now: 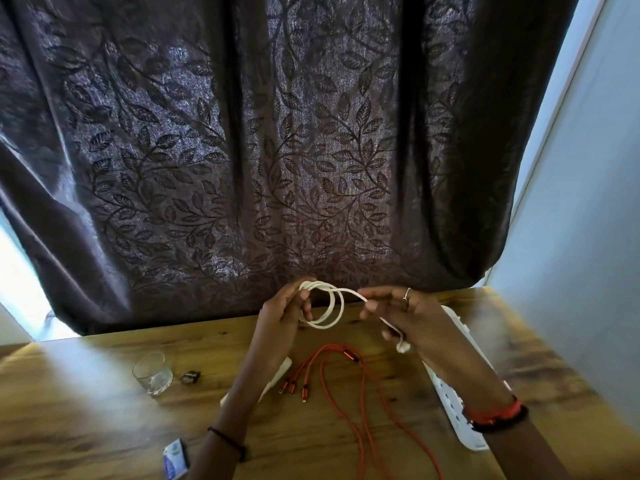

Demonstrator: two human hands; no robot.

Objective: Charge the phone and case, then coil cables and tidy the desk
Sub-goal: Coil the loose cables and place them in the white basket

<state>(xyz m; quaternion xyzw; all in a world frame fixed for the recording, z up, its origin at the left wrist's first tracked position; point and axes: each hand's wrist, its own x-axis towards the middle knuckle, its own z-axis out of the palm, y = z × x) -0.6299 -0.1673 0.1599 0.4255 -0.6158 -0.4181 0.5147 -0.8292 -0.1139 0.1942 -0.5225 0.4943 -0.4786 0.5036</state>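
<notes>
Head view: L to R on the wooden desk [86,403]: small blue-white packet [176,457] at near edge, clear glass [152,373], tiny dark item [189,376] just beside it. Left hand [287,306] has fingers curled round loops of the white cable [323,323], held above desk. Red cable [350,355] lies uncoiled below, btwn forearms. Right hand [405,313] pinches white cable's loose end. White power strip [450,403] lies under right forearm.

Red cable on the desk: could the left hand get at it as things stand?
Likely yes, once freed. The red cable lies uncovered on the desk close to the left hand, nothing between them. But that hand grips the white cable coil and would have to release it first.
</notes>
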